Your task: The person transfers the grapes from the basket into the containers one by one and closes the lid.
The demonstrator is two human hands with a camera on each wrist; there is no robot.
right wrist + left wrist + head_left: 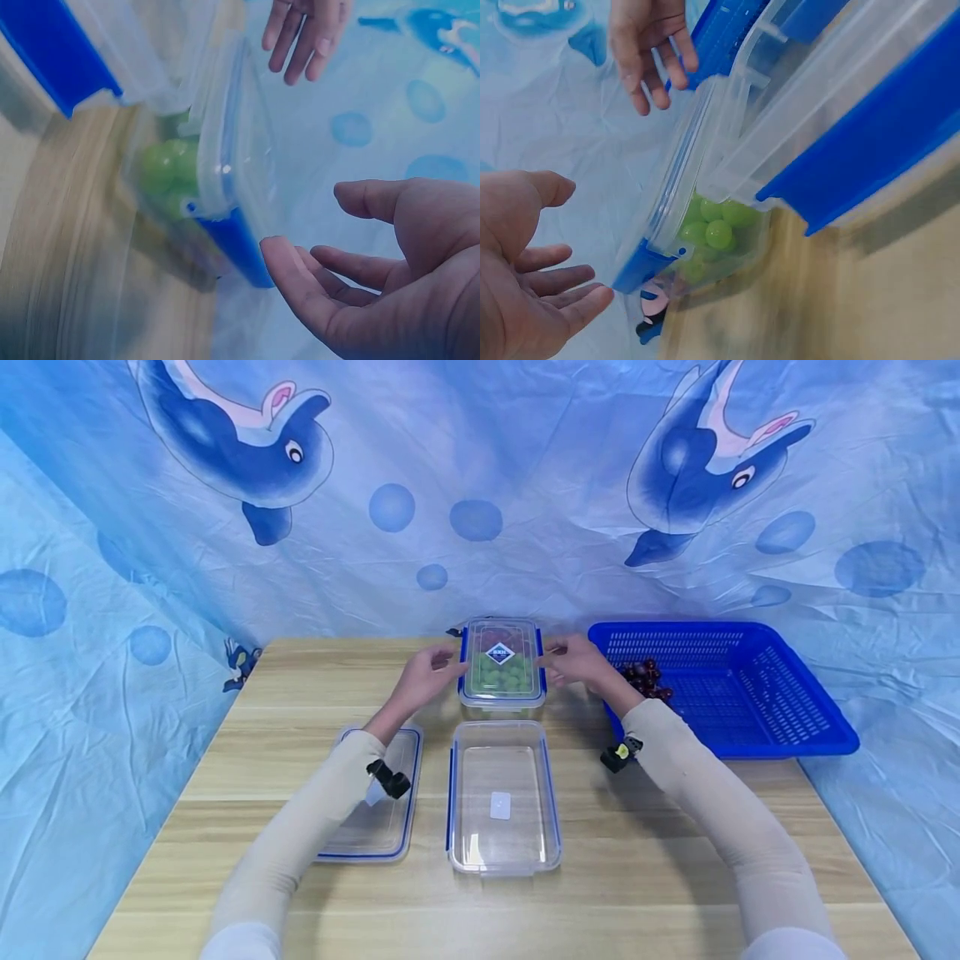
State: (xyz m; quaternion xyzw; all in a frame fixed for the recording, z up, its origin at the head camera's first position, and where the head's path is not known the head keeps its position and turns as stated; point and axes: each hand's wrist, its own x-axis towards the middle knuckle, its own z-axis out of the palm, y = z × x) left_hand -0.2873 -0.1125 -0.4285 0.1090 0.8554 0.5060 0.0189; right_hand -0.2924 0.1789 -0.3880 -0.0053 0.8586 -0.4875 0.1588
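Note:
A lidded clear plastic container (510, 685) stands at the back middle of the table, its blue side clips down. Green grapes (720, 234) show inside at the near end, with something dark reddish behind them. My left hand (431, 672) is at the container's left side, fingers loosely extended. On the other side is my right hand (576, 662), fingers slightly bent and spread. The left wrist view shows fingertips of the left hand (540, 277) by one blue clip (641, 266); whether they touch it I cannot tell. In the right wrist view, the right hand (390, 277) has a fingertip beside the other clip (240, 244).
In front stands a second clear container (504, 839), its top uncovered. A clear lid with a blue seal (375, 843) lies to the left, under my left forearm. At right, a blue basket (780, 747) holds dark red grapes (645, 677). A dolphin-print sheet (525, 577) hangs behind.

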